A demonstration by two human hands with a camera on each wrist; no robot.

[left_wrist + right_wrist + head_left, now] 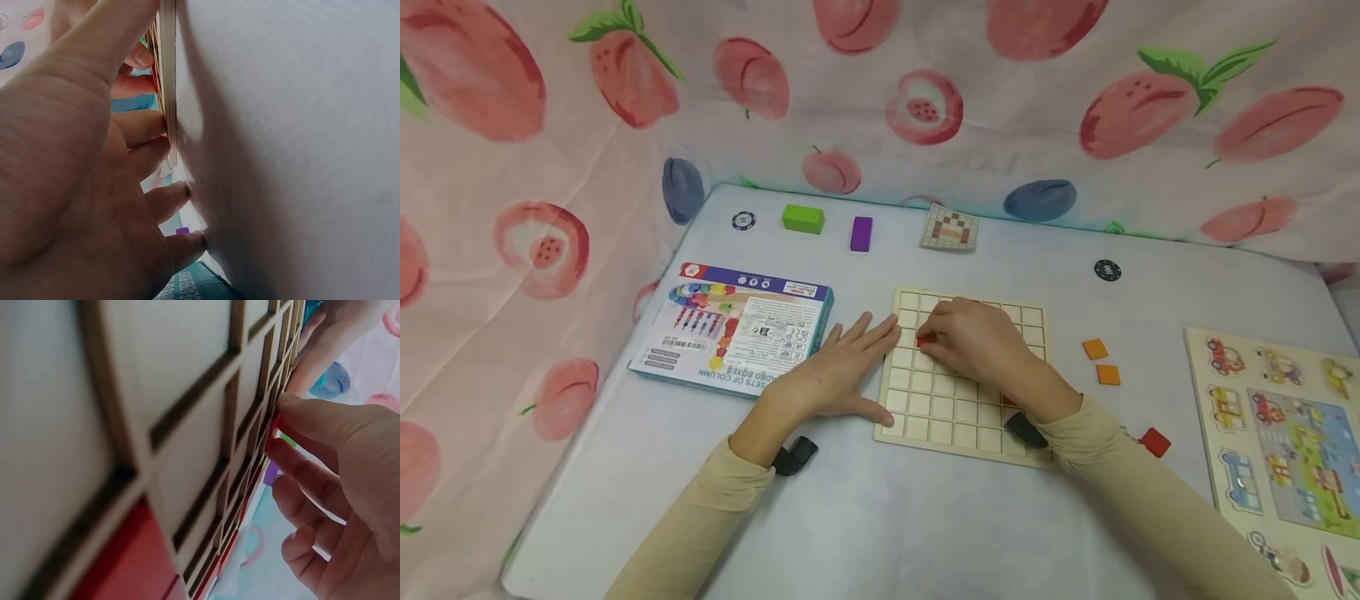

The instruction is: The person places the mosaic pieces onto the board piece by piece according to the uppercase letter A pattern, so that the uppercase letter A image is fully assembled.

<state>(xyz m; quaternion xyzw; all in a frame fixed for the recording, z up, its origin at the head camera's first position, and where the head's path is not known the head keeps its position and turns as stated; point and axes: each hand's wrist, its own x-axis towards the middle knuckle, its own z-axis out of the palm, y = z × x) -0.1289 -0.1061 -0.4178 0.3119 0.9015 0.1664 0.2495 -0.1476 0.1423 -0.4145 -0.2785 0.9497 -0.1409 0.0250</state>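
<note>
A wooden grid board (931,406) lies in the middle of the table. Between thumb and index finger, my right hand (981,343) pinches a small red square tile (927,339) at the board's left part. The right wrist view shows that tile (273,428) at the fingertips, while other red tiles (131,559) sit in cells nearer the camera. With fingers spread, my left hand (831,375) rests along the board's left edge, its thumb on the corner. Two orange tiles (1094,349) and a red tile (1154,442) lie right of the board. My right hand hides several cells.
Left of the board lies a flat printed box (700,372). Behind are a green block (803,219), a purple block (861,234), a pattern card (950,228) and a patterned chip (743,221). A black chip (1107,270) and a vehicle puzzle board (1228,392) are on the right.
</note>
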